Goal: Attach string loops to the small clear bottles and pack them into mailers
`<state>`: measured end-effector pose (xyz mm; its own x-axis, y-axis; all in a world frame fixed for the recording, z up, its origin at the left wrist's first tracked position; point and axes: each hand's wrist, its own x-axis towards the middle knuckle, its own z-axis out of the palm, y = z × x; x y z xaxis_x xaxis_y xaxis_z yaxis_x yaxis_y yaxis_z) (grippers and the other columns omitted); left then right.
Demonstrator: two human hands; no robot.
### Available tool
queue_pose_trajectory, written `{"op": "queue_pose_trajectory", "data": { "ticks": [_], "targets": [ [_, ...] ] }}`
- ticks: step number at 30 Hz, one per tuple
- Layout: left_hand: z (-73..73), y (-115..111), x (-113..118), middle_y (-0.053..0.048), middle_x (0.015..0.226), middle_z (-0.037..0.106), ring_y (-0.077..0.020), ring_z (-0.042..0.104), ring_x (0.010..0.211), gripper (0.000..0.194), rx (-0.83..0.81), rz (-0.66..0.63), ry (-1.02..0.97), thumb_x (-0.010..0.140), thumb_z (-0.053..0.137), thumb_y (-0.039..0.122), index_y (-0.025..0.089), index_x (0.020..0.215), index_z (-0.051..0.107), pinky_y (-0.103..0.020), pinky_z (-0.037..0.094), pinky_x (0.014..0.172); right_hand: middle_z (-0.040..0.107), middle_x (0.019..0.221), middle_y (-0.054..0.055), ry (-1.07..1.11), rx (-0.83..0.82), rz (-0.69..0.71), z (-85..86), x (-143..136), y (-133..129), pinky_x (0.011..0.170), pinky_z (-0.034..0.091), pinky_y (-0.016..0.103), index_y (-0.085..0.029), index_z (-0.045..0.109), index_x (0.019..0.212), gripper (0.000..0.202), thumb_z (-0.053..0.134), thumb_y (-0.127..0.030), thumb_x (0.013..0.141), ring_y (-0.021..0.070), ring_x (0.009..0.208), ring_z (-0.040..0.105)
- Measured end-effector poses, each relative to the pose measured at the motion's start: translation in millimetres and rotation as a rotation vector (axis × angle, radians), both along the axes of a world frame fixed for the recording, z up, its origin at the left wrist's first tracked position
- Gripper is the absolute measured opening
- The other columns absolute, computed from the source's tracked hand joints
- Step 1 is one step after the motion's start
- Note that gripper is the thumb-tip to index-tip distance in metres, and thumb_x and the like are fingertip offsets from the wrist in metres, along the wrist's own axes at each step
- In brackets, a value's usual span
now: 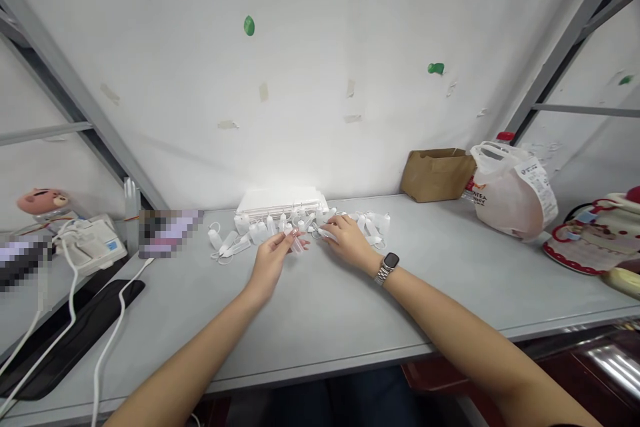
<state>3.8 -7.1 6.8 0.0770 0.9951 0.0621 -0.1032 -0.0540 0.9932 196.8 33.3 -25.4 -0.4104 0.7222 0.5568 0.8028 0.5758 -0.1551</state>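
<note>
My left hand point(273, 255) is closed in a pinch around a clear plastic piece point(297, 244), whose exact kind I cannot make out. Close by on the right, my right hand point(350, 239) wears a metal-banded watch point(387, 267). Its fingers curl around a small white plastic piece point(327, 233) at the edge of a spread of similar pieces. Several small translucent white bottle-like pieces point(259, 232) with thin loops lie around and behind both hands. More of them point(381, 223) rest right of my right hand, which partly covers the spread.
A flat white stack point(280, 199) lies against the wall. Rightward are a brown paper bag point(435, 177), a white plastic bag point(513, 193) and a red-trimmed fabric item point(595, 237). A blurred phone point(170, 232) and white cables point(120, 313) lie leftward on the grey table point(310, 327).
</note>
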Motion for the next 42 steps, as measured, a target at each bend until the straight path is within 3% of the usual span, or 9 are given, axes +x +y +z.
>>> {"op": "queue_pose_trajectory", "data": {
  "ticks": [6,15,19,22,26,30,36,42],
  "targets": [
    [2.2,-1,1,-0.005,0.075,0.069,-0.0197,0.062,0.079,0.036,-0.022,0.006,0.010,0.068,0.061,0.047,0.015,0.084,0.066,-0.032,0.041,0.082,0.053,0.099,0.012,-0.023,-0.074,-0.018,-9.8,-12,9,0.080,0.037,0.038,-0.016,0.062,0.088,0.013,0.051,-0.013,0.081,0.0251,0.093,0.043],
    [-0.2,0,2,-0.005,0.073,0.066,-0.0182,0.062,0.072,0.035,-0.053,-0.038,-0.073,0.068,0.062,0.045,0.013,0.083,0.064,-0.035,0.047,0.077,0.054,0.090,0.010,0.259,-0.168,0.029,-11.3,-9,9,0.079,0.036,0.036,-0.016,0.056,0.075,0.013,0.050,-0.004,0.075,0.0224,0.088,0.045],
    [-1.1,1,2,-0.005,0.070,0.062,-0.0180,0.061,0.070,0.038,-0.075,-0.033,-0.101,0.068,0.060,0.046,0.012,0.084,0.062,-0.036,0.051,0.068,0.056,0.086,0.007,0.517,-0.241,0.011,-3.9,-5,8,0.076,0.039,0.034,-0.018,0.053,0.076,0.007,0.048,-0.014,0.079,0.0193,0.083,0.049],
    [-1.2,0,2,-0.003,0.067,0.059,-0.0160,0.059,0.067,0.036,-0.068,-0.029,-0.089,0.069,0.059,0.046,0.013,0.083,0.061,-0.033,0.051,0.064,0.060,0.079,0.005,0.726,-0.326,-0.023,-0.5,1,11,0.066,0.042,0.031,-0.018,0.051,0.076,0.013,0.045,-0.028,0.082,0.0169,0.074,0.054],
    [-1.1,-1,3,-0.002,0.068,0.058,-0.0150,0.059,0.066,0.035,-0.069,-0.063,-0.051,0.071,0.057,0.047,0.014,0.084,0.060,-0.031,0.051,0.064,0.063,0.072,0.004,0.932,-0.427,-0.042,-0.1,8,14,0.057,0.043,0.028,-0.018,0.050,0.074,0.027,0.050,-0.044,0.076,0.0163,0.066,0.057],
    [-1.7,-1,4,-0.002,0.069,0.059,-0.0157,0.060,0.067,0.037,-0.100,-0.106,-0.031,0.070,0.058,0.047,0.014,0.086,0.060,-0.035,0.051,0.067,0.065,0.077,0.006,1.055,-0.460,-0.065,-0.1,10,13,0.058,0.045,0.028,-0.018,0.051,0.074,0.031,0.053,-0.048,0.072,0.0174,0.070,0.060],
    [-1.1,-1,4,-0.003,0.068,0.060,-0.0157,0.060,0.065,0.037,-0.129,-0.126,-0.023,0.069,0.060,0.046,0.012,0.085,0.061,-0.035,0.050,0.069,0.063,0.081,0.007,1.076,-0.407,-0.121,2.9,12,9,0.059,0.044,0.029,-0.018,0.051,0.076,0.026,0.052,-0.044,0.074,0.0174,0.072,0.058],
    [-5.8,0,7,-0.003,0.069,0.059,-0.0159,0.060,0.066,0.037,-0.126,-0.140,0.001,0.071,0.058,0.046,0.012,0.087,0.060,-0.035,0.050,0.069,0.058,0.074,0.004,0.899,-0.366,-0.102,-2.1,3,7,0.067,0.044,0.033,-0.018,0.050,0.070,0.014,0.053,-0.031,0.075,0.0176,0.071,0.054]
  ]
}}
